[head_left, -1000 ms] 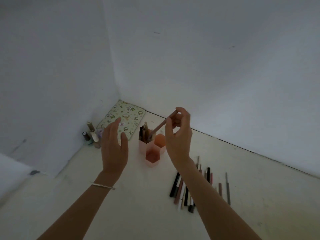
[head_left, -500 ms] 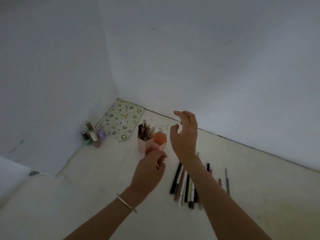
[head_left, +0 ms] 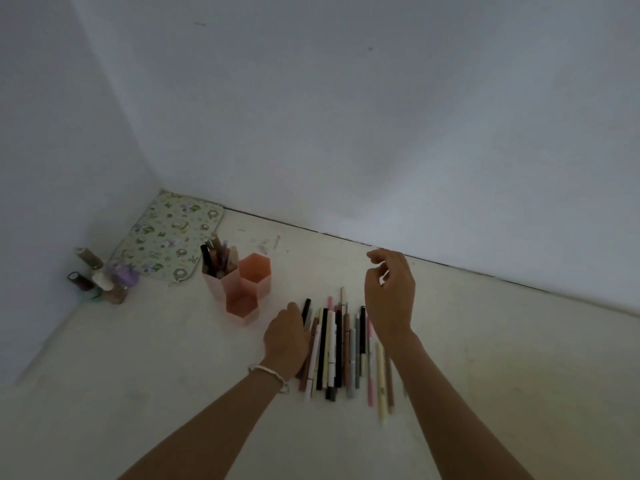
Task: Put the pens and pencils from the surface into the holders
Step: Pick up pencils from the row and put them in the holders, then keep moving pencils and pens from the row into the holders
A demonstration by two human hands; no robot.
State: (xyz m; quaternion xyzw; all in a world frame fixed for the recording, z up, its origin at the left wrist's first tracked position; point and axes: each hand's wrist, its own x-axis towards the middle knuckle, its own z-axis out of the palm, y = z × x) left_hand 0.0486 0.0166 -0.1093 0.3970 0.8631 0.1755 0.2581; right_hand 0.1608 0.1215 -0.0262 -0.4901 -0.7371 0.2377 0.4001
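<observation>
Left hand [head_left: 285, 336] dropped onto pens [head_left: 337, 351] lying lengthwise toward wall, both hands empty, loosely open

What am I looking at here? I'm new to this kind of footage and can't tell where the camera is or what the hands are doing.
The camera sits on a person's head, looking forward and down, so both arms reach in from the bottom. There is no machine, only bare hands. The left hand, with a bracelet on the wrist, is lowered onto the left edge of a row of pens lying on the pale surface. The right hand hovers above the row, fingers loosely curled, holding nothing. Further back stand pink holders, one compartment already filled. In the corner are small bottles and a patterned mat.
</observation>
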